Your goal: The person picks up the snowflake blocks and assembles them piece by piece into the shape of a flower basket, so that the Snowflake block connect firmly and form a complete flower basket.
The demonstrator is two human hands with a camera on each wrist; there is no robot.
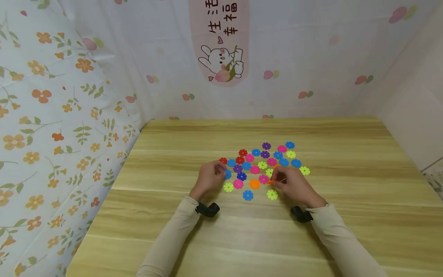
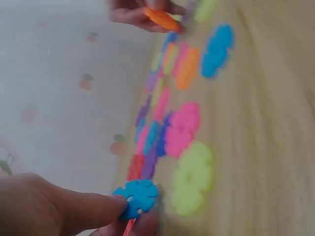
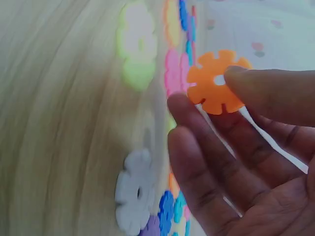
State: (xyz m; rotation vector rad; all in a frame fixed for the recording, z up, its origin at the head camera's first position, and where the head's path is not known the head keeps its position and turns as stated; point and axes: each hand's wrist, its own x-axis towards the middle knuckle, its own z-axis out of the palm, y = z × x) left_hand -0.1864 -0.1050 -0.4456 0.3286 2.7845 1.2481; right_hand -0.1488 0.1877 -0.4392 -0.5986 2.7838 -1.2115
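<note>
My left hand [image 1: 210,176] pinches a blue notched plastic disc [image 2: 139,196] between thumb and fingers, at the left edge of the scattered discs. A yellow-green disc [image 1: 228,187] and a pink disc [image 1: 238,184] lie close to it. On the other side, my right hand [image 1: 293,183] holds an orange notched disc [image 3: 216,83] with the thumb over its face and the fingers behind. Below that hand a white disc [image 3: 135,192] lies on the table, hidden from the head view. Another yellow-green disc [image 1: 272,194] sits just to its left.
Many more flat discs in red, purple, blue, pink and yellow-green spread over the middle of the wood-grain table [image 1: 166,146]. A loose orange disc [image 1: 254,184] and a blue disc [image 1: 247,195] lie near the front. A printed curtain [image 1: 294,50] hangs behind the table.
</note>
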